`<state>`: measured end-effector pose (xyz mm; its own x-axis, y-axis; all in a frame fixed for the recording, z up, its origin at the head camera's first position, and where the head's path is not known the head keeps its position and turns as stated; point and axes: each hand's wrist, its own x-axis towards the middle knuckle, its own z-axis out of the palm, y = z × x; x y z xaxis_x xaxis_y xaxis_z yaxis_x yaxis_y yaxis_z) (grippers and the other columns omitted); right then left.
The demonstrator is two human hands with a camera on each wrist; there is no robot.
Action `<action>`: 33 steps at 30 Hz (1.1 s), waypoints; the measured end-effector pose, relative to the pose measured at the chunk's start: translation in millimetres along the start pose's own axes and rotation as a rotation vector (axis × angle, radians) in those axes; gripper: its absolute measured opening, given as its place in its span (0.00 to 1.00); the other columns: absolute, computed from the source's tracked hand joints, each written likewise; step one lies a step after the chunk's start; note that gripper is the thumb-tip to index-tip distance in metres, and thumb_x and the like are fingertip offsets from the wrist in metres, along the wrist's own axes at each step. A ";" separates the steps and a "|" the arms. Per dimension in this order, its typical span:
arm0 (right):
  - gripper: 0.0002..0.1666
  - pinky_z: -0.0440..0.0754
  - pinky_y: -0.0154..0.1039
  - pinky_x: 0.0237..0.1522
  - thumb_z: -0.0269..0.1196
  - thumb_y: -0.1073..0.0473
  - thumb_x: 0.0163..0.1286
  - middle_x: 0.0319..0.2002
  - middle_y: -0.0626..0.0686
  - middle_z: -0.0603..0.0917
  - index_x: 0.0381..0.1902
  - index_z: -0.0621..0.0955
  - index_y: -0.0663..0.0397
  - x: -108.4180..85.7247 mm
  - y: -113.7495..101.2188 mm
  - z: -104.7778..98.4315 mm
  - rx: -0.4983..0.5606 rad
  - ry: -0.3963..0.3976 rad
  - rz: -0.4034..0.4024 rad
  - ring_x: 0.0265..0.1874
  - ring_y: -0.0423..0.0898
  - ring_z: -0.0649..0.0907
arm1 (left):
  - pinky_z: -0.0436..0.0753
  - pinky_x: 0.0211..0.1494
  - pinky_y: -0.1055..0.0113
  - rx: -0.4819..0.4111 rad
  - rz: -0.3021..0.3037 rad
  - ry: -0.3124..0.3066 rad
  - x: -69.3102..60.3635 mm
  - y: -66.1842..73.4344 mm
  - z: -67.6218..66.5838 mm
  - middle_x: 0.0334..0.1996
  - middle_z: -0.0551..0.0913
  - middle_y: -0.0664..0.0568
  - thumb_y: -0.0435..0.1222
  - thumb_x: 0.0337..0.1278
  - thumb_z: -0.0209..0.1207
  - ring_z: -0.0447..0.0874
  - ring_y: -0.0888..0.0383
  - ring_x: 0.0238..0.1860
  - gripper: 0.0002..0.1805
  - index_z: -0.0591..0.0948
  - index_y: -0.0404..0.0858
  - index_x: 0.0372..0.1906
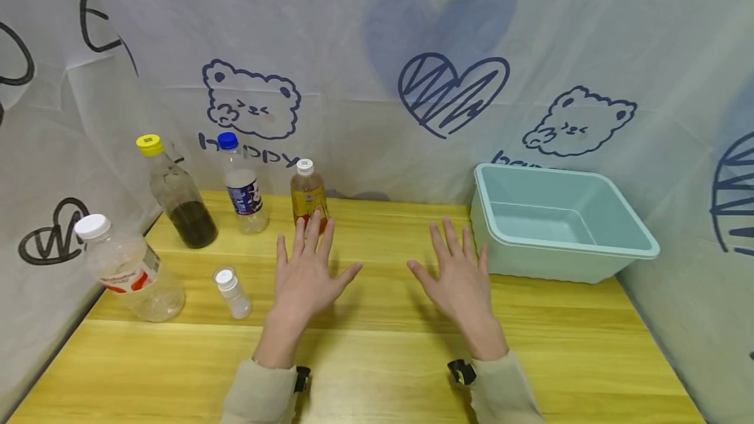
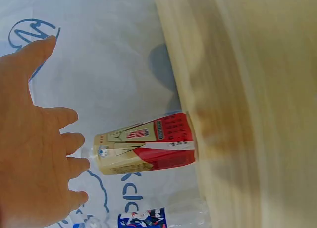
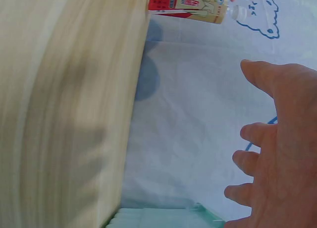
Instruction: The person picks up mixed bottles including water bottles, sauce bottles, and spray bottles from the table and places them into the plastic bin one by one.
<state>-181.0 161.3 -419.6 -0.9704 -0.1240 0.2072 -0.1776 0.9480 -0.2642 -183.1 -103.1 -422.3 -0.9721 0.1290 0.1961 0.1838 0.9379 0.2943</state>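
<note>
My left hand (image 1: 305, 280) hovers palm down above the table with its fingers spread, holding nothing. Beyond its fingertips stands a small bottle with a white cap and a yellow and red label (image 1: 307, 198), partly hidden by the fingers in the head view; the left wrist view shows this label (image 2: 148, 143) fully. My right hand (image 1: 458, 280) is likewise spread in the air, nothing in it, just left of a light green plastic tub (image 1: 565, 257). A tiny clear bottle with a white cap (image 1: 232, 292) stands left of my left hand.
At the left stand a large clear bottle with a white cap (image 1: 135, 277), a yellow-capped bottle with dark liquid (image 1: 182, 205) and a blue-capped clear bottle (image 1: 244, 192). A printed cloth (image 1: 353, 129) hangs behind the wooden table (image 1: 377, 358).
</note>
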 end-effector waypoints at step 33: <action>0.49 0.40 0.78 0.74 0.48 0.29 0.79 0.84 0.58 0.49 0.85 0.53 0.48 -4.6 50.5 -47.7 0.044 0.140 0.053 0.80 0.70 0.48 | 0.31 0.82 0.39 -0.040 0.052 0.013 7.1 40.4 -18.6 0.84 0.29 0.52 0.73 0.67 0.46 0.29 0.45 0.84 0.54 0.45 0.47 0.85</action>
<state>-177.7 223.8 -389.0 -0.9469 -0.0297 0.3201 -0.1372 0.9378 -0.3189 -179.8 -70.2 -391.6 -0.9592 0.1725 0.2241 0.2398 0.9162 0.3210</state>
